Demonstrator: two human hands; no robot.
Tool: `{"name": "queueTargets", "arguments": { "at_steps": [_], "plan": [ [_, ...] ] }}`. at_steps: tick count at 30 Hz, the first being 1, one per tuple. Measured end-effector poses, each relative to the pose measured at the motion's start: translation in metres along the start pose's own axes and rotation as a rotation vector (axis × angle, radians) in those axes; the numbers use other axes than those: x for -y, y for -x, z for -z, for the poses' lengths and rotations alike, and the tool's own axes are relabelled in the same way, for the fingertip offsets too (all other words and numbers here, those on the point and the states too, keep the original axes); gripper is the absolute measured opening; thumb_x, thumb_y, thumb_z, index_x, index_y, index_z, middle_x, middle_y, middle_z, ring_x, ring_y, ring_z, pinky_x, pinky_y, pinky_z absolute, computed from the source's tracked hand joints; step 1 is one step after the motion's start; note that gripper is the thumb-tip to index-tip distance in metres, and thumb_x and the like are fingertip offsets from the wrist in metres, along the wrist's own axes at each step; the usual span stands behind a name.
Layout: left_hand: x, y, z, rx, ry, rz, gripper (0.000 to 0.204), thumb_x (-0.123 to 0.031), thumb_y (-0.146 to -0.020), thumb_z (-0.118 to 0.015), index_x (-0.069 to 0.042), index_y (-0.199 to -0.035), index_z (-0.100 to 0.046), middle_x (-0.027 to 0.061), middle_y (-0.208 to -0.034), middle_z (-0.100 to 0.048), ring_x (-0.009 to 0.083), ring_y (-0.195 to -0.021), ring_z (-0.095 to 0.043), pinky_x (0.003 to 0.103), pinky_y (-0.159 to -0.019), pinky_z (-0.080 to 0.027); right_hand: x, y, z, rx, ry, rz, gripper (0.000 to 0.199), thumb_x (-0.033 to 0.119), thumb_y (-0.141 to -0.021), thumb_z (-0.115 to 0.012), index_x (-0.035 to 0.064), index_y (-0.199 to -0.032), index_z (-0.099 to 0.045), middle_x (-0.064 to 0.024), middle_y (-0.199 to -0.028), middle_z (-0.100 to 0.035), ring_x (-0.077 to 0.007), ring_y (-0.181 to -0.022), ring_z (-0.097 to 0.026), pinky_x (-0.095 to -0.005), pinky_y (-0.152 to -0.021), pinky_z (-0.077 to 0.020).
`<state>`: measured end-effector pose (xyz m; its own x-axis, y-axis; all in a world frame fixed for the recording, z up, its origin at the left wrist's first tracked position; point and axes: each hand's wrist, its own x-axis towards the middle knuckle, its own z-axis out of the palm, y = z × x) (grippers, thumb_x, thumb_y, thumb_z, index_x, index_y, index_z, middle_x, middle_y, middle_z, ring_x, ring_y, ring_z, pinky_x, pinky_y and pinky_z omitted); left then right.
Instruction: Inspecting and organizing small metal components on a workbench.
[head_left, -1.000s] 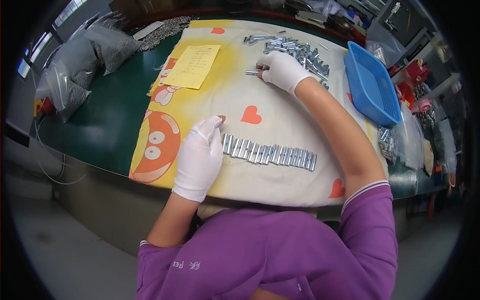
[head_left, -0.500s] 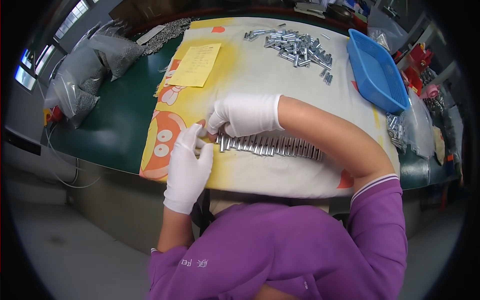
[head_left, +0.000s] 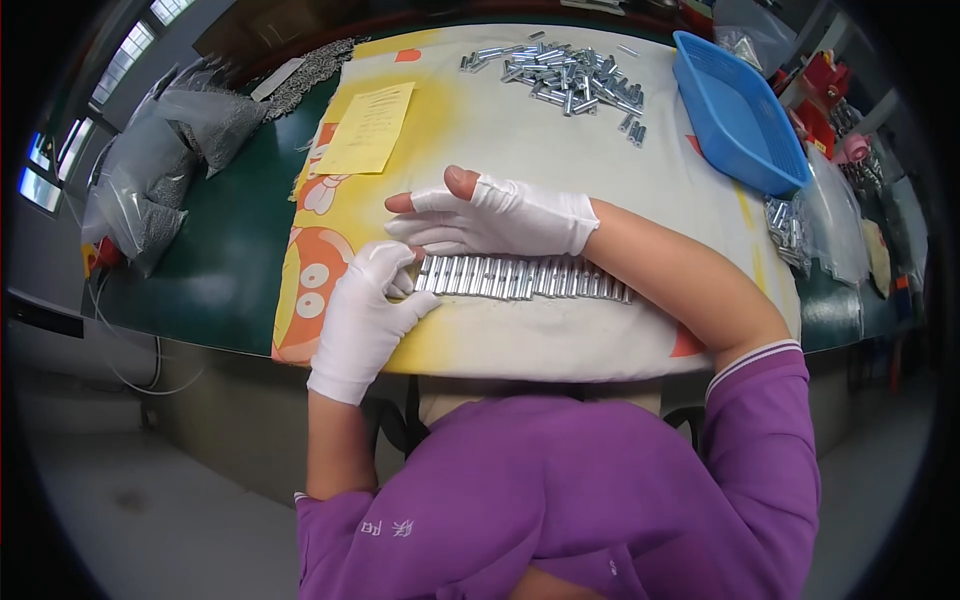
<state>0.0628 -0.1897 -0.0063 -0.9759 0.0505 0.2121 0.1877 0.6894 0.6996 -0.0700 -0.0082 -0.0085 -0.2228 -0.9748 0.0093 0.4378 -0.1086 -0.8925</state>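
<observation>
Side by side on the cloth lies a row of silver metal cylinders, their ends nearly level along the front. My left hand, in a white glove with bare fingertips showing, rests at the left end of the row. Its thumb and fingers are apart around that end, and nothing is visibly gripped. Along the row's far edge is my right hand, gloved the same way, with fingers stretched toward the left and thumb raised. Its lower edge is close to or touching the cylinder ends; contact is partly hidden.
A loose heap of similar cylinders lies at the far side. A yellow handwritten note is at the upper left of the patterned cloth. At the right stands a blue plastic basket. Clear bags of small metal parts sit at the left.
My right hand has gone from curled at the row's left end to flat and stretched along its far edge. The cylinders now lie more evenly. My left hand stays at the left end.
</observation>
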Motion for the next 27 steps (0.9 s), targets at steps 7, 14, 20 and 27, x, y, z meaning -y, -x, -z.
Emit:
{"name": "queueTargets", "arguments": {
  "at_steps": [7, 14, 20, 27],
  "plan": [
    [-0.01, -0.001, -0.007, 0.016, -0.163, -0.109, 0.06, -0.011, -0.062, -0.085, 0.0, -0.115, -0.059, 0.0157, -0.118, -0.059, 0.0293, -0.095, -0.06, 0.036, -0.083, -0.05, 0.026, 0.076, 0.022, -0.139, 0.088, -0.012, 0.098, 0.076, -0.088, -0.036, 0.0006, -0.15, -0.028, -0.0179, -0.152, -0.035, -0.0254, -0.142, -0.033, -0.0355, -0.117, -0.0274],
    [-0.013, -0.006, -0.011, 0.027, -0.157, -0.089, 0.059, -0.012, -0.061, -0.085, 0.0, -0.112, -0.059, 0.0147, -0.115, -0.061, 0.032, -0.103, -0.06, 0.038, -0.087, -0.05, 0.016, 0.1, 0.002, -0.075, 0.033, 0.04, 0.097, 0.075, -0.089, -0.033, -0.001, -0.149, -0.029, -0.0181, -0.154, -0.03, -0.027, -0.145, -0.027, -0.038, -0.121, -0.0188],
    [-0.011, -0.007, -0.011, 0.042, -0.18, -0.095, 0.052, -0.009, -0.062, -0.083, -0.001, -0.109, -0.061, 0.0135, -0.11, -0.062, 0.031, -0.099, -0.06, 0.037, -0.085, -0.05, 0.006, 0.086, 0.003, -0.016, -0.048, 0.067, 0.093, 0.073, -0.092, -0.031, -0.001, -0.149, -0.03, -0.0183, -0.154, -0.029, -0.0238, -0.144, -0.028, -0.0344, -0.12, -0.0203],
    [-0.011, -0.007, 0.003, 0.123, -0.115, 0.017, 0.056, -0.005, -0.065, -0.081, 0.0, -0.117, -0.06, 0.0091, -0.102, -0.06, 0.0177, -0.077, -0.054, 0.028, -0.072, -0.048, 0.002, 0.059, 0.001, 0.055, -0.028, 0.067, 0.088, 0.069, -0.095, -0.028, -0.0002, -0.15, -0.028, -0.0136, -0.155, -0.03, -0.0237, -0.144, -0.028, -0.0339, -0.121, -0.0194]
  ]
}}
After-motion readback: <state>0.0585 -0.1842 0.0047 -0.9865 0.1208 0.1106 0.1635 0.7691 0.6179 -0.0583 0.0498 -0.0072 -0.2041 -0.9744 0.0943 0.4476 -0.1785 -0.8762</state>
